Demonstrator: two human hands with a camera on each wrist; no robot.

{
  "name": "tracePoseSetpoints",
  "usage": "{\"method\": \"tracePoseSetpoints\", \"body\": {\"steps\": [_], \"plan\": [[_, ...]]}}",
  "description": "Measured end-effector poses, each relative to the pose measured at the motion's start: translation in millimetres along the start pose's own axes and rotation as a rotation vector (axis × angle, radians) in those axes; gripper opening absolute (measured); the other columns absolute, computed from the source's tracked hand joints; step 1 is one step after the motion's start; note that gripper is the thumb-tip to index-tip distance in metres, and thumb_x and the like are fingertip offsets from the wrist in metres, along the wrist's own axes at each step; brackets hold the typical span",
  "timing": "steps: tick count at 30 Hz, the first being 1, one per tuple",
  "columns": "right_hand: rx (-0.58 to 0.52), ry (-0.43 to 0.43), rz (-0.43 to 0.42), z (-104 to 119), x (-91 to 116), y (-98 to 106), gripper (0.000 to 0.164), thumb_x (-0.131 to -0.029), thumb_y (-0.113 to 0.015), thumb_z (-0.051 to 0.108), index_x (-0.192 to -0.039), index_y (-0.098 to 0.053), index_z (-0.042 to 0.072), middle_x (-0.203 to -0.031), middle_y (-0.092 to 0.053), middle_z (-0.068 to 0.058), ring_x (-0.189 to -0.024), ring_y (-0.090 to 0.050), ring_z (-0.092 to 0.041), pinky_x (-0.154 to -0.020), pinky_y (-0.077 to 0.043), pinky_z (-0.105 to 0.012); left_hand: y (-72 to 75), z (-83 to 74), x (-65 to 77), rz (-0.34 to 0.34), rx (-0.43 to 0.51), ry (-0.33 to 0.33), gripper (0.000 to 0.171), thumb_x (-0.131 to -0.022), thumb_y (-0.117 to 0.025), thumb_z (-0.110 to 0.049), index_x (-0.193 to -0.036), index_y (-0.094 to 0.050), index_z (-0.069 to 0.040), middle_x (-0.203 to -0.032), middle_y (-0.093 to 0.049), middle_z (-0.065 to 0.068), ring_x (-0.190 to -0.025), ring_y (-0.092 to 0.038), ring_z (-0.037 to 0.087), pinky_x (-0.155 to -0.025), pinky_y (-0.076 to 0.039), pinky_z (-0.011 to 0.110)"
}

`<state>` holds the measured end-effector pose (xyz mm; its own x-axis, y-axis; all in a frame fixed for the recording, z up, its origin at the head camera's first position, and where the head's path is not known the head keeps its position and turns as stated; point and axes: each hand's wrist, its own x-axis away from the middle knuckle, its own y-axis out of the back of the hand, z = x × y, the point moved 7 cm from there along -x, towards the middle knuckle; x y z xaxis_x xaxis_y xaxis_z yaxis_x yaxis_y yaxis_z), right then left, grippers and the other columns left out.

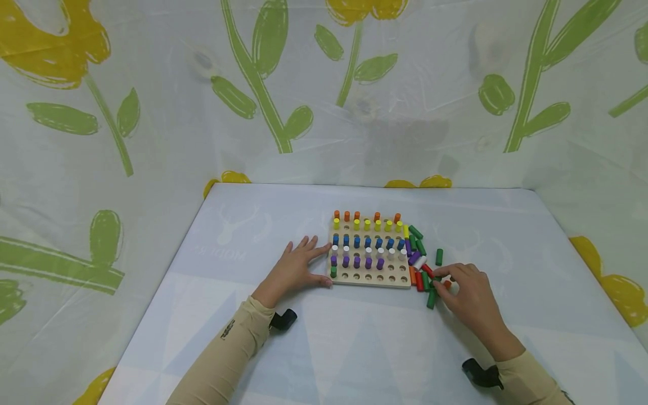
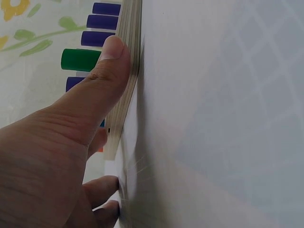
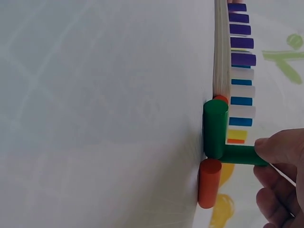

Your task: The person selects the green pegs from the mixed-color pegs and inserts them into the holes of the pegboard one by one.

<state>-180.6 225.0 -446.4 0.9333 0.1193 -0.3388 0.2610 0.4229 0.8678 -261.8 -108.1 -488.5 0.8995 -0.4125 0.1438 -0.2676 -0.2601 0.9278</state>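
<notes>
I'm seeing right hand [image 1: 471, 293] pinching green peg [image 3: 243, 155], fingers parted only peg-wide, long axis standing roughly upright off table [image 1: 354, 343]; pegboard [image 1: 374, 279] lying leftward, past loose pegs [image 1: 439, 257]; left hand [image 1: 293, 269], fingers spread, touching its left edge.

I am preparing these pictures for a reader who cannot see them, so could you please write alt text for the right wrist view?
A right hand pinches a green peg. Another green peg and an orange-red peg lie on the pale tabletop, near a wooden board holding purple pegs, white pegs and blue pegs.
</notes>
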Motion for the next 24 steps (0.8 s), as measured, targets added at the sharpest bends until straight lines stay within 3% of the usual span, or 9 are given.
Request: {"method": "tracePoseSetpoints", "body": {"steps": [9,24], "plan": [[0.006,0.020,-0.033,6,-3,3,0.024,-0.074,-0.078,0.017,-0.095,-0.068,0.011,-0.095,-0.065,-0.008,-0.090,-0.050,-0.026,-0.076,-0.038,-0.047,-0.7,0.9,-0.3,0.002,0.009,-0.002,0.098,-0.061,-0.064,-0.074,-0.144,-0.028,-0.038,-0.153,-0.019,0.007,-0.142,-0.008,0.027,-0.112,-0.004,0.054],[-0.020,0.061,-0.028,23,-8,-2,0.022,-0.074,-0.078,0.023,-0.093,-0.069,0.015,-0.093,-0.066,-0.004,-0.090,-0.051,-0.023,-0.073,-0.036,-0.041,-1.5,0.7,-0.8,0.022,0.002,0.016,0.098,-0.060,-0.065,-0.073,-0.144,-0.028,-0.039,-0.154,-0.018,0.005,-0.142,-0.007,0.026,-0.112,-0.002,0.053]]}}
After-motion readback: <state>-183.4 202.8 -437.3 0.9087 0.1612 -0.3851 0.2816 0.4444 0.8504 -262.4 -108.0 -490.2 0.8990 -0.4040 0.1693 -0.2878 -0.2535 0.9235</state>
